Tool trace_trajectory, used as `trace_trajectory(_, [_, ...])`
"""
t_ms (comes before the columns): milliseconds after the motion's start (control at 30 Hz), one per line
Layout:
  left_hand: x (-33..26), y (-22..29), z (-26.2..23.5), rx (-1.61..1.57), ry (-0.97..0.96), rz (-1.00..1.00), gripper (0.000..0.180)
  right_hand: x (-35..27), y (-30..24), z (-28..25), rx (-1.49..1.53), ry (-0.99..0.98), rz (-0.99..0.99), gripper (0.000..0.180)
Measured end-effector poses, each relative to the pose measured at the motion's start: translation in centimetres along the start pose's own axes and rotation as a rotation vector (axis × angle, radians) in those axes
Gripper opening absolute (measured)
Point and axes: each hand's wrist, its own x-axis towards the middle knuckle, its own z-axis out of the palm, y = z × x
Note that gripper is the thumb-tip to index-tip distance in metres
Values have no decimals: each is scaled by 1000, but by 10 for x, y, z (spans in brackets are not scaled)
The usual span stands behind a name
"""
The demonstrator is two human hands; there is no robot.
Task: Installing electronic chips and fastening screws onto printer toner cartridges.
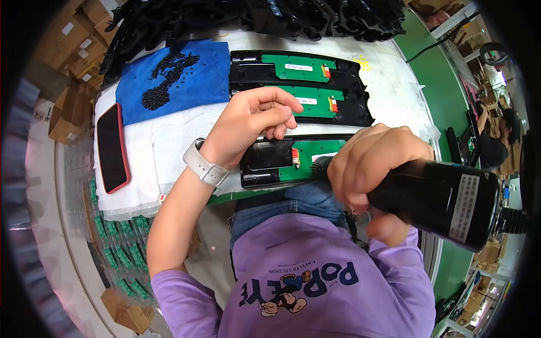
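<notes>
White padding covers the table (169,146) at a workshop station, where a person in a purple shirt works on a long black housing (265,163) fitted with a green circuit board (310,155). That housing lies at the near edge of the table, its long axis running left to right. The right hand (375,166) is clenched around a black electric screwdriver (439,200), whose thick body slants from lower right up toward the left, its tip pointing at the board. The left hand (253,121), wrist bent and wearing a pale watch (204,163), reaches in from the lower left; its fingers curl loosely over the housing's upper edge, pressing rather than grasping. Two more housings (298,87) with green boards and white oblong labels lie parallel just beyond. A blue cloth (197,79) at the far left carries a scatter of small black screws (166,79). A red-cased phone (111,147) lies face up at the table's left. Brown cardboard boxes (67,107) stand beyond that edge.
</notes>
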Motion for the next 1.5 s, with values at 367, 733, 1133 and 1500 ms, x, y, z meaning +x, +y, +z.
trace_trajectory(367, [-2, -1, -1, -2, 78, 20, 17, -3, 5, 4, 151, 206, 20, 36])
trace_trajectory(733, [-7, 12, 4, 75, -71, 15, 13, 11, 21, -51, 467, 206, -463, 47])
trace_trajectory(1133, [-5, 10, 0, 72, -82, -50, 15, 11, 27, -38, 524, 386, -406, 39])
trace_trajectory(1500, [2, -2, -2, -100, 67, -1, 21, -14, 14, -28, 266, -24, -307, 42])
